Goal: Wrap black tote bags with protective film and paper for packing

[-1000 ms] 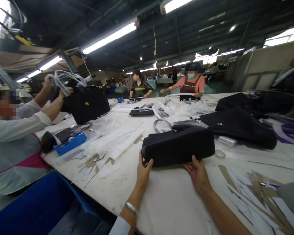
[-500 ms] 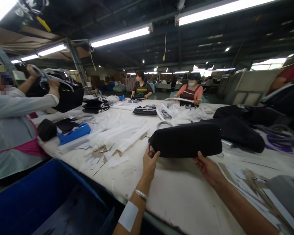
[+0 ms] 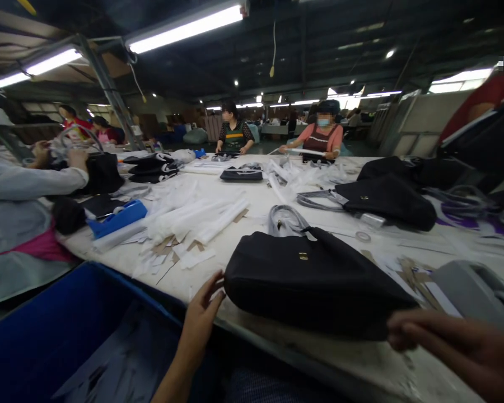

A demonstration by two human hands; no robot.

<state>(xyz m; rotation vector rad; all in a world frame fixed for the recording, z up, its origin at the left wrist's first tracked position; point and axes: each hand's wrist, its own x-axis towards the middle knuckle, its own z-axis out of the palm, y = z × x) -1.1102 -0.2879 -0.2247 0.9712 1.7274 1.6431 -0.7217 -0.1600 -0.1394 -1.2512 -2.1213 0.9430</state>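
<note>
A black handbag (image 3: pixel 302 280) with a small gold-coloured emblem lies on its side near the table's front edge, its base facing me. Its wrapped grey handles (image 3: pixel 288 215) point away from me. At the bag's left end is my left hand (image 3: pixel 204 305), its fingers apart and the tips touching the edge. My right hand (image 3: pixel 441 341), blurred, is at the bag's lower right corner with fingers curled in and closed on it. The exact hold of the fingertips there is partly hidden.
A blue bin (image 3: pixel 88 324) stands below the table at left. White wrapping (image 3: pixel 193 215), a blue tape dispenser (image 3: pixel 117 218) and another black handbag (image 3: pixel 386 201) lie on the table (image 3: pixel 273 190). A grey object (image 3: pixel 466 288) is at right. Co-workers stand around the table.
The handbag has come down and closer to me, turning so that its emblem and handles show. Both hands have moved lower and farther apart. My view has shifted.
</note>
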